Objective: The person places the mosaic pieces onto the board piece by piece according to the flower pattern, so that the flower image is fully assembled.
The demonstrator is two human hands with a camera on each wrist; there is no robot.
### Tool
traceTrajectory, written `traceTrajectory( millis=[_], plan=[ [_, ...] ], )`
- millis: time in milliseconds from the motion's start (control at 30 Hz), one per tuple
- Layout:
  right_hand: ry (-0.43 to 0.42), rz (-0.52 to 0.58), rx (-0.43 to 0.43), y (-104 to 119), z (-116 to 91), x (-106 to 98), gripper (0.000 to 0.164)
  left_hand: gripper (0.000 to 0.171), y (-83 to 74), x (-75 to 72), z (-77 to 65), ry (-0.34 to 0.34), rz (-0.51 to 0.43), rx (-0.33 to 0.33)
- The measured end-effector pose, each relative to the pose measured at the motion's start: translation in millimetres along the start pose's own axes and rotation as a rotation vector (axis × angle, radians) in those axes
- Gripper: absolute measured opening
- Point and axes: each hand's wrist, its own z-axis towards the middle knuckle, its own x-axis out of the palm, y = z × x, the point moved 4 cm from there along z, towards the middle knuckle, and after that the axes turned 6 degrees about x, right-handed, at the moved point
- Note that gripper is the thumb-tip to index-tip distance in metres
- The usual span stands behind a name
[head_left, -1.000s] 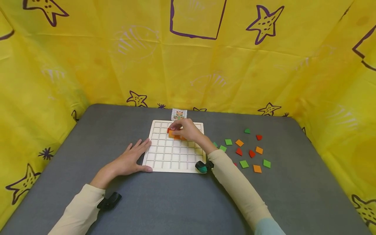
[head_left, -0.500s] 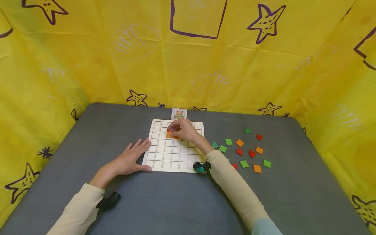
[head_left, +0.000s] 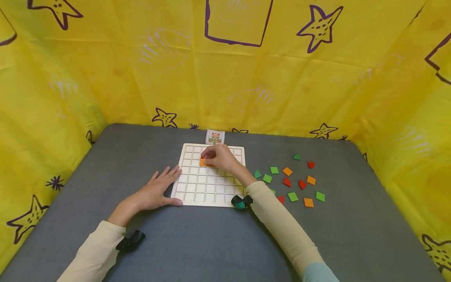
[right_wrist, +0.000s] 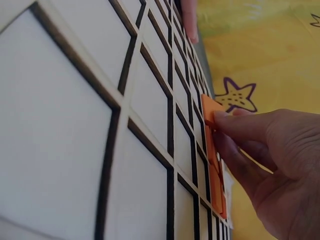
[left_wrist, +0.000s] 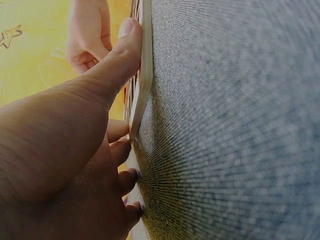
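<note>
My right hand pinches an orange square tile between thumb and fingers, over the upper part of a pale wooden grid board. In the right wrist view this tile stands slightly proud of the grid, so I cannot tell whether it is seated. Other orange tiles sit in cells beside it, partly hidden by the fingers. With fingers spread, my left hand rests along the board's left edge; its thumb lies on the near corner in the left wrist view.
Loose green tiles, red tiles and orange tiles lie scattered right of the board on the grey table. A small pattern card lies behind the board. Yellow cloth surrounds the table's back and sides.
The right hand has shifted slightly left and toward me with the orange tile, which sits lower against the board. The left hand has stayed in place.
</note>
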Motion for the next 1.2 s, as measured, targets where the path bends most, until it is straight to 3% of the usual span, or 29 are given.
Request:
traceTrajectory(
  millis=[233, 733, 1200],
  plan=[
    [-0.027, 0.008, -0.018, 0.7, -2.4, -0.3, 0.015, 0.103, -0.5, 0.0, 1.0, -0.003, 0.0, 0.004],
    [0.002, -0.009, -0.038, 1.2, -4.7, 1.1, 0.015, 0.103, -1.7, 1.5, 1.3, -0.006, -0.001, -0.008],
    [-0.029, -0.035, -0.142, 10.0, -24.8, -25.1, 0.018, 0.106, 2.0, 1.8, 3.0, 0.002, 0.001, -0.022]
  ],
)
